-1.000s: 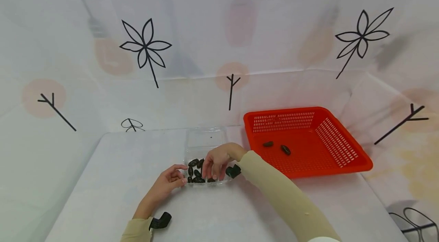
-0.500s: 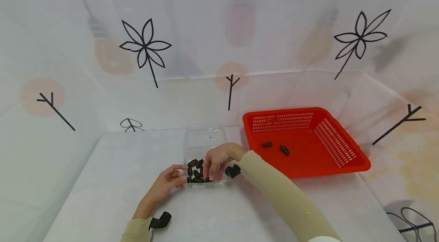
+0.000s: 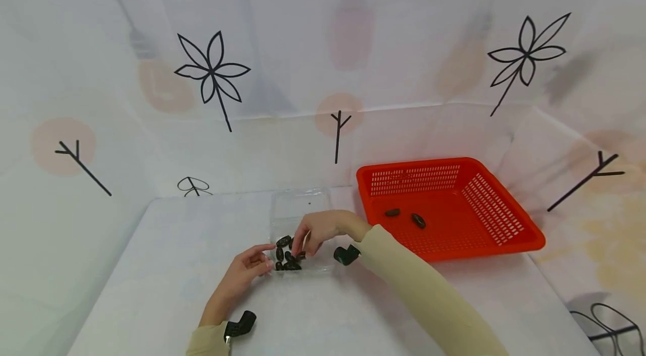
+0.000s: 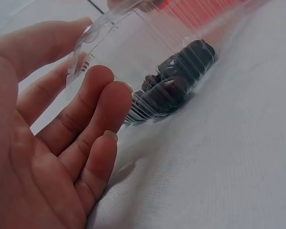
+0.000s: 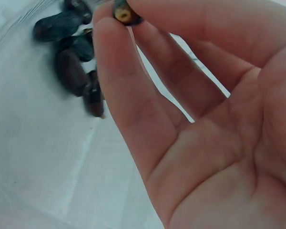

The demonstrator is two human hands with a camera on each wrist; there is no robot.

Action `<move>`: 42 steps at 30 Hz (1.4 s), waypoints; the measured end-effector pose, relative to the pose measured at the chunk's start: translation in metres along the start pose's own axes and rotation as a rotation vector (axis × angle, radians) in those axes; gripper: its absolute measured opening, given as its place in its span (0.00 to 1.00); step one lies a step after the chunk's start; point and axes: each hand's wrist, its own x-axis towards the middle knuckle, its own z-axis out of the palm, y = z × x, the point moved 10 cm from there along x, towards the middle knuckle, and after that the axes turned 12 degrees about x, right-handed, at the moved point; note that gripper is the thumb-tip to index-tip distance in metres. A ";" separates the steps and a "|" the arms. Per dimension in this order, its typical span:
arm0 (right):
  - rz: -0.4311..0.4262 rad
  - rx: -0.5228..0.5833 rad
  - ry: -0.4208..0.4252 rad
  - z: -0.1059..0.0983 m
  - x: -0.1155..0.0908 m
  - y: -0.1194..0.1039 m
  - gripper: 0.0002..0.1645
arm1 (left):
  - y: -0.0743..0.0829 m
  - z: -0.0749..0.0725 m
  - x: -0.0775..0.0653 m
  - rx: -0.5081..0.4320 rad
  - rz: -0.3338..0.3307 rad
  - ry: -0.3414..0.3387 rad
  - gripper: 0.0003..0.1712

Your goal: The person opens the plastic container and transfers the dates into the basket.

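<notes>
The right hand (image 3: 324, 227) pinches a date (image 5: 126, 14), clustered dates (image 5: 70, 71) just leftward; the left hand (image 3: 243, 272) loosely touches their clamshell (image 3: 303, 207).

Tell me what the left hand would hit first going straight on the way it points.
The left hand would first meet the left side of the clear plastic container; its fingertips appear to touch it, though exact contact is hard to judge. Dark oval pieces lie just beyond.
</notes>
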 end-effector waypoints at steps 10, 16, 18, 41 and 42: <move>-0.169 -0.011 0.160 -0.026 -0.041 -0.016 0.16 | 0.001 -0.001 -0.001 -0.014 -0.013 0.024 0.27; -0.221 0.006 0.318 -0.053 -0.085 -0.011 0.15 | -0.001 -0.001 -0.001 -0.020 -0.024 0.026 0.27; -0.227 0.018 0.381 -0.063 -0.101 -0.005 0.15 | -0.001 -0.001 -0.001 -0.026 -0.037 0.026 0.27; -0.080 0.073 0.885 -0.159 -0.255 0.106 0.25 | -0.005 -0.002 -0.002 -0.025 -0.072 0.040 0.27; -0.071 0.072 0.893 -0.161 -0.260 0.110 0.25 | -0.005 -0.002 -0.002 -0.024 -0.074 0.040 0.28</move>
